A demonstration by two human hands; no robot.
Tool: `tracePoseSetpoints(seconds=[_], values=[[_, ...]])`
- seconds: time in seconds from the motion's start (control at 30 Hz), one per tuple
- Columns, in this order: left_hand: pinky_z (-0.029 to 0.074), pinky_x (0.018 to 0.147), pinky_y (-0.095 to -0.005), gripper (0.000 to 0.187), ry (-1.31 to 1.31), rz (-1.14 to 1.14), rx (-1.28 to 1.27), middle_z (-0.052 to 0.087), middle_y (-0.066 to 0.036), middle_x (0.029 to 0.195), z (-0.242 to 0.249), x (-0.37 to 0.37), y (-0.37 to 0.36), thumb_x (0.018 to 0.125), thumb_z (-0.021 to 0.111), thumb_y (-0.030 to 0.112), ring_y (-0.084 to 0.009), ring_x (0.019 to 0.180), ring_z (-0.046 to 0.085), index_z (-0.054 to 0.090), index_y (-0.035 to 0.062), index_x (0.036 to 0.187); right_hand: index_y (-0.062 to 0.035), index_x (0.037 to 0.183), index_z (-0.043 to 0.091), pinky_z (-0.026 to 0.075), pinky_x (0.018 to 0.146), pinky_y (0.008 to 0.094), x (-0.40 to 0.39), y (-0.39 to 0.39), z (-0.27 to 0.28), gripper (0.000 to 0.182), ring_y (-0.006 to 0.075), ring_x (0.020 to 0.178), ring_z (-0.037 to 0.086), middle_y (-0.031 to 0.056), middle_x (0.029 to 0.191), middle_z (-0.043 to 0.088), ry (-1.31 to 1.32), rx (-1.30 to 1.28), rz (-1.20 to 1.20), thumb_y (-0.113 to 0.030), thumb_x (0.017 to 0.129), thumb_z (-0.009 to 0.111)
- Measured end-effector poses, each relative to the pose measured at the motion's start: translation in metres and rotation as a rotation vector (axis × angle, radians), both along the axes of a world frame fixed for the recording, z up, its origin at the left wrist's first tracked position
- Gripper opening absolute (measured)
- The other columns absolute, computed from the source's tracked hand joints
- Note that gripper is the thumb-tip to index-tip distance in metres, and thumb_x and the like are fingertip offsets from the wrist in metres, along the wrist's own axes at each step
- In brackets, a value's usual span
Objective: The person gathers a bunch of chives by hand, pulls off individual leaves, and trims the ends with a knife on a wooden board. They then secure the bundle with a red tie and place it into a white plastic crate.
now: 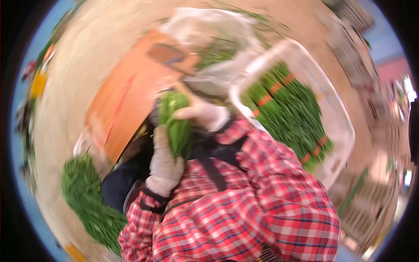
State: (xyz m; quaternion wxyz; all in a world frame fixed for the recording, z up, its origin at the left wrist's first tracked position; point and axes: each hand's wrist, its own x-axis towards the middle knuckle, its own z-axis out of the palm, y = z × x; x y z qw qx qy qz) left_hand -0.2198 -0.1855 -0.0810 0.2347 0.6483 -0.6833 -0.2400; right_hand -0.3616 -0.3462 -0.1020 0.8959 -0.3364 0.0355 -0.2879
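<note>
A bunch of long green leaves, which look like garlic chives, is held close to my body. My left hand, in a pale knit glove, wraps round its lower side. My right hand, in a light glove, grips the bunch from the right near its upper end, thumb across the leaves. Motion blur hides the finer finger detail. Just beyond my hands lies an orange board. On its far end rests a blurred flat brown blade-like thing.
A white plastic crate on my right holds several chive bundles with orange bands. Ahead lies a translucent plastic bag with green trimmings. A loose heap of chives lies on my left. Slatted crates stand farther right.
</note>
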Motion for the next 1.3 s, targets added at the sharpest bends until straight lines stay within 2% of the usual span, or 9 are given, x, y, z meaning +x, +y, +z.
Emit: tracePoseSetpoints(seconds=[0.33,0.37,0.53,0.7,0.87,0.93,0.97,1.17,1.3], values=[[0.041,0.103,-0.0437,0.092,-0.13,-0.16,-0.052,0.022,-0.032,0.148,0.038,0.003,0.001,0.072,0.063,0.005,-0.047,0.12,0.049,0.011,-0.0025,0.148,-0.0053,0.122,0.054,0.051,0.073,0.0275,0.025,-0.006,0.012,0.044,0.014,0.079,0.063,0.0044,0.086,0.064,0.165,0.025,-0.432,-0.004,0.081,0.07],[0.039,0.103,-0.0416,0.076,-0.121,-0.094,-0.125,0.038,-0.027,0.14,0.057,0.008,0.004,0.074,0.063,0.009,-0.0406,0.117,0.053,0.032,-0.0038,0.141,-0.0078,0.112,0.058,0.053,0.066,0.0301,0.023,-0.012,0.028,0.027,0.0124,0.071,0.061,0.0001,0.082,0.06,0.203,-0.092,-0.563,-0.006,0.086,0.063],[0.049,0.077,-0.0301,0.024,0.714,-0.161,0.235,0.066,-0.014,0.095,0.133,0.06,0.045,0.084,0.059,0.008,-0.0193,0.089,0.063,0.064,-0.0045,0.104,-0.0041,0.122,0.054,0.05,0.055,0.0304,0.042,-0.043,0.135,0.034,0.0136,0.061,0.059,0.0032,0.075,0.061,0.114,-0.282,-1.015,-0.005,0.088,0.059],[0.047,0.091,-0.0323,0.059,1.594,-0.063,0.305,0.058,-0.011,0.117,0.11,0.028,0.014,0.094,0.059,0.036,-0.0185,0.109,0.056,0.042,-0.0013,0.137,-0.0009,0.131,0.048,0.052,0.058,0.0301,0.081,0.01,0.217,0.045,0.0161,0.065,0.061,0.0067,0.081,0.063,-0.423,-0.923,-0.873,-0.007,0.089,0.061],[0.046,0.097,-0.0412,0.07,2.014,-0.302,0.156,0.053,-0.019,0.129,0.094,0.098,0.007,0.091,0.058,0.047,-0.0284,0.116,0.054,0.037,0.0016,0.14,-0.0183,0.092,0.063,0.042,0.071,0.0366,0.128,0.092,0.193,0.031,0.0161,0.076,0.059,-0.0018,0.075,0.057,-0.387,-1.846,-0.396,-0.014,0.062,0.067],[0.045,0.1,-0.0447,0.074,2.159,-0.427,0.128,0.051,-0.022,0.133,0.096,0.125,0.004,0.09,0.057,0.052,-0.0324,0.118,0.054,0.035,0.0028,0.141,-0.0213,0.088,0.062,0.042,0.074,0.0374,0.161,0.092,0.15,0.027,0.0173,0.076,0.059,-0.0025,0.077,0.055,-0.524,-1.892,-0.505,-0.015,0.063,0.068],[0.044,0.102,-0.0479,0.077,2.129,-0.088,-0.116,0.048,-0.023,0.136,0.098,0.131,0.013,0.086,0.063,0.047,-0.0356,0.12,0.052,0.035,0.0002,0.141,-0.0208,0.089,0.063,0.042,0.078,0.0361,0.175,0.089,0.135,0.026,0.0173,0.077,0.059,-0.0023,0.08,0.056,-0.527,-1.906,-0.489,-0.018,0.064,0.068],[0.038,0.108,-0.0478,0.067,2.088,0.103,-0.456,0.051,-0.016,0.136,0.045,0.161,0.018,0.081,0.071,0.03,-0.032,0.124,0.049,0.044,0.0041,0.137,-0.0006,0.137,0.041,0.047,0.076,0.0302,0.223,0.072,0.111,0.064,0.0169,0.08,0.055,0.0042,0.086,0.055,-0.178,-0.968,-0.504,0.015,0.077,0.052],[0.04,0.106,-0.0481,0.068,2.065,0.051,-0.393,0.051,-0.015,0.136,0.05,0.166,0.013,0.082,0.072,0.033,-0.0295,0.125,0.05,0.044,0.005,0.137,-0.0019,0.13,0.047,0.046,0.084,0.0366,0.235,0.063,0.113,0.058,0.0187,0.08,0.055,0.0048,0.084,0.055,-0.173,-1.1,-0.559,0.012,0.074,0.055]])
